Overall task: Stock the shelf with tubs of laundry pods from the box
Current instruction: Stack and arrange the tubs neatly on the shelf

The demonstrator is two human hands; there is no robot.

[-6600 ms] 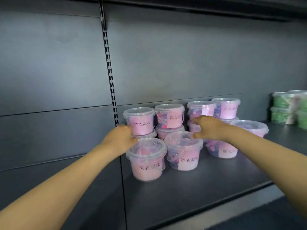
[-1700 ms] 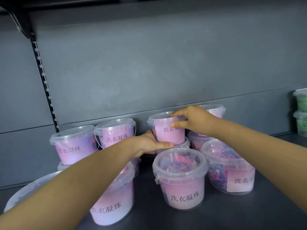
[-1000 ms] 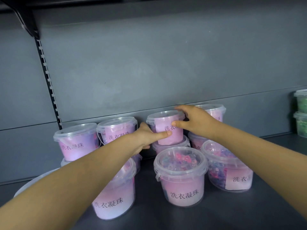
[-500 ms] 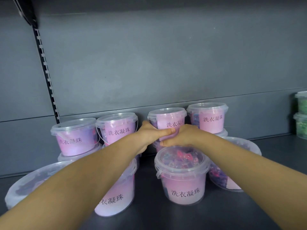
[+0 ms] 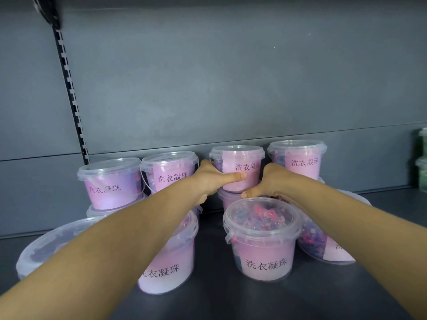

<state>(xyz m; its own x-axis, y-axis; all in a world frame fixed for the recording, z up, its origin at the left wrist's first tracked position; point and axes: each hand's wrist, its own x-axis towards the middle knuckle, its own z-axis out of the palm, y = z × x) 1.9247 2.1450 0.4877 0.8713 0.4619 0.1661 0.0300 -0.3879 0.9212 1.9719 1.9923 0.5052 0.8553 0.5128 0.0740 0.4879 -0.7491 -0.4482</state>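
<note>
Several clear tubs of laundry pods with pink labels stand on the dark shelf (image 5: 231, 301), some stacked in twos at the back. My left hand (image 5: 211, 180) grips the upper pink tub (image 5: 240, 168) of the third back stack, its thumb laid across the label. My right hand (image 5: 269, 182) sits lower on that stack's right side. Its thumb lies at the seam above the lower tub (image 5: 227, 199), and its fingers are hidden behind. A front tub (image 5: 263, 248) stands just below both hands. No box is in view.
More pink tubs flank the stack: two at back left (image 5: 111, 185) (image 5: 168, 172), one at back right (image 5: 298, 158), one in front under my left arm (image 5: 171, 262), a tilted one at right (image 5: 323, 248). Green tubs (image 5: 422, 172) stand far right. A slotted upright (image 5: 71, 95) runs up the back panel.
My right hand has come down from the upper tub's lid to the seam beneath it. The left hand has kept its grip on the upper tub, whose label now faces more forward.
</note>
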